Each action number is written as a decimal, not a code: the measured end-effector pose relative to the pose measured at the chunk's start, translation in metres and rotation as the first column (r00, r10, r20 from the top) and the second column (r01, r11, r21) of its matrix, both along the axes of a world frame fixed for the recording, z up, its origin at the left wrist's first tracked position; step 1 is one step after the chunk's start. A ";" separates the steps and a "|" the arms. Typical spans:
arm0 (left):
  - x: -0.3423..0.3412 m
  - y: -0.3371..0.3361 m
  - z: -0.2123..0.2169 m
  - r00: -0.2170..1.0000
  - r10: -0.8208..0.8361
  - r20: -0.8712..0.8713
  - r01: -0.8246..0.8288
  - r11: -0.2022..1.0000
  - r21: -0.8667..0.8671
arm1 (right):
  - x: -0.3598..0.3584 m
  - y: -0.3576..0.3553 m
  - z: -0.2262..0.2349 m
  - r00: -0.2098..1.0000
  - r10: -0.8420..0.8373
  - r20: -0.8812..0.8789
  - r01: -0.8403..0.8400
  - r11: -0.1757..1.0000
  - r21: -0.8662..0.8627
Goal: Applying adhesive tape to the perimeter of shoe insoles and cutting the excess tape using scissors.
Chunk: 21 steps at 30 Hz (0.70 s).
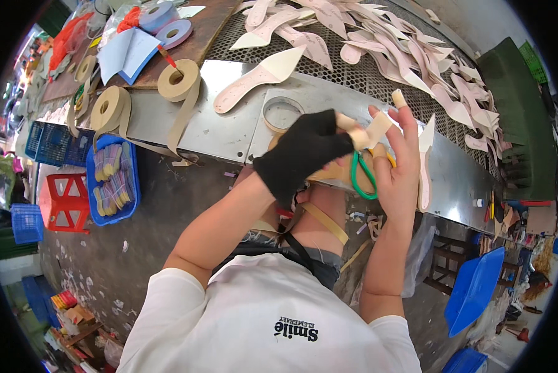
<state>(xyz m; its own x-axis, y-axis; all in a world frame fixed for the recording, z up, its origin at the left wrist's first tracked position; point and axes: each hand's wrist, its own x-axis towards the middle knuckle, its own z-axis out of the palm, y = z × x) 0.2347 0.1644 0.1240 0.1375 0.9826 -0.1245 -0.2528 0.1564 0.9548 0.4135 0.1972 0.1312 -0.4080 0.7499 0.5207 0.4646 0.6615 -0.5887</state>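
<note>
My left hand (307,146), in a black fingerless glove, is held up over the bench's near edge, its fingers bent together. Beige tape wraps its fingertips. A short strip of beige tape (378,128) stretches from those fingertips to my right hand (398,168). That hand is bare, with thumb and a finger at the strip and another tape-capped finger pointing up. Scissors (362,177) with green handles, one loop yellowish inside, show below and behind the right hand; whether it holds them is hidden. A tape ring (282,114) lies beside the glove.
Pale insole-shaped pieces (403,56) heap on the mesh surface; one insole (260,79) lies on the metal bench (229,138). Tape rolls (178,81) stand at left. A blue basket (118,212) of bundled pieces and a red stool (64,202) are below. A blue tray (474,292) leans at right.
</note>
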 end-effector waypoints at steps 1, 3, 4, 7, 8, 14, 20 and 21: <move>0.003 0.001 -0.001 0.999 -0.022 0.043 0.022 1.000 0.000 | 0.001 -0.001 -0.001 0.999 -0.014 0.050 0.012 0.999 0.042; 0.004 0.001 -0.001 0.995 -0.045 0.086 0.045 0.999 0.001 | -0.001 -0.002 -0.006 0.999 -0.028 0.040 0.027 0.999 0.030; 0.006 -0.001 0.001 0.996 -0.007 0.092 0.007 1.000 -0.001 | -0.001 -0.003 -0.009 0.998 -0.046 0.032 0.046 0.999 0.016; 0.009 -0.002 0.004 0.993 0.034 0.112 -0.033 0.999 -0.015 | -0.007 -0.006 -0.015 0.994 -0.067 -0.082 0.058 0.992 -0.108; 0.008 -0.002 0.004 0.991 0.045 0.123 -0.042 0.999 -0.027 | -0.008 -0.007 -0.014 0.994 -0.069 -0.081 0.061 0.992 -0.106; 0.002 0.003 -0.008 0.998 -0.026 -0.064 0.041 0.971 0.237 | -0.009 -0.017 -0.010 0.902 -0.004 -0.431 -0.124 0.955 -0.269; -0.006 -0.005 0.001 0.932 0.157 -0.327 0.060 0.822 0.567 | -0.002 -0.014 -0.019 0.782 0.323 -0.533 -0.461 0.876 -0.145; -0.005 -0.007 0.003 0.933 0.153 -0.326 0.063 0.823 0.565 | -0.002 -0.012 -0.018 0.780 0.388 -0.490 -0.476 0.877 -0.062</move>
<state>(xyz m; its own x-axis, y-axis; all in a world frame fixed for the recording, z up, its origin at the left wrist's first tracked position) 0.2298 0.1569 0.1270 0.1455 0.8975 0.4163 0.1131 -0.4331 0.8942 0.4110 0.1855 0.1128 -0.4635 0.6465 0.6059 -0.1911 0.5948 -0.7809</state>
